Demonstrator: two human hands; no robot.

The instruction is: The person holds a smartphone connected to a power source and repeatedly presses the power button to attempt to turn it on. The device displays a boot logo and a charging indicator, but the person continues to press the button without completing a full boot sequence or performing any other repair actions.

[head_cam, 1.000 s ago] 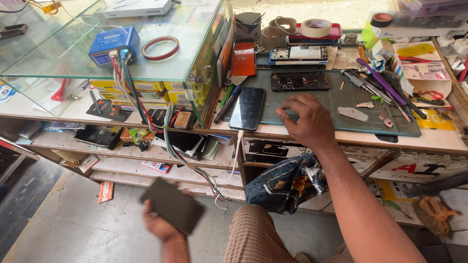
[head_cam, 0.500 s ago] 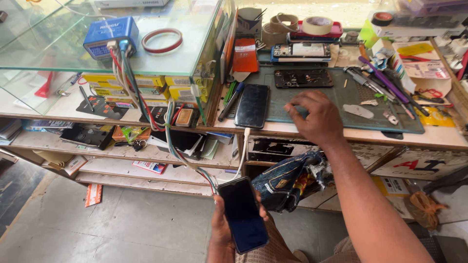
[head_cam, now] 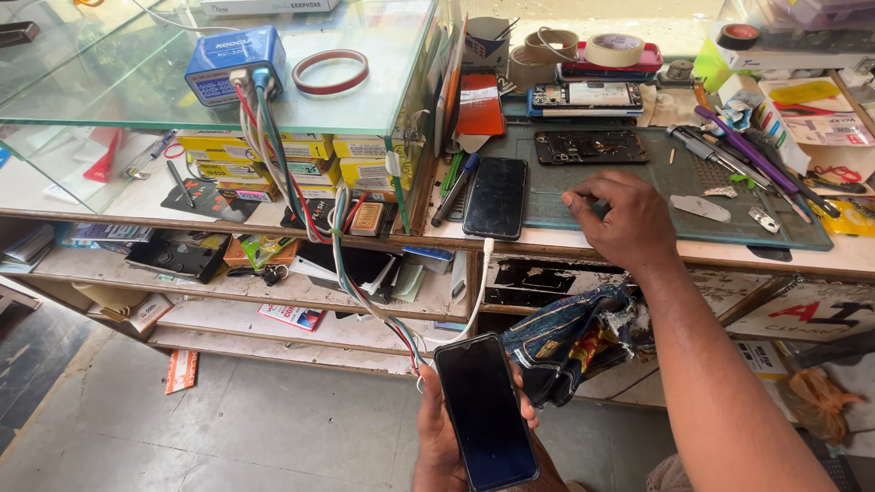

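A dark-screened phone (head_cam: 485,415) is gripped in the left hand (head_cam: 447,437), its fingers (head_cam: 524,421) wrapped around the right edge, low in front of the bench (head_cam: 638,251). The right hand (head_cam: 624,219) is laid on the green work mat (head_cam: 638,196), fingers loosely curled and grasping nothing (as far as can be seen). Just left of those fingertips a second black phone (head_cam: 495,197) lies flat; beyond them, an opened phone frame (head_cam: 591,146).

Slim black glass-fronted smartphone (head_cam: 485,412), screen dark, held upright and face up low in front of the bench. Second black phone (head_cam: 495,197) lies flat on the green work mat (head_cam: 638,205).
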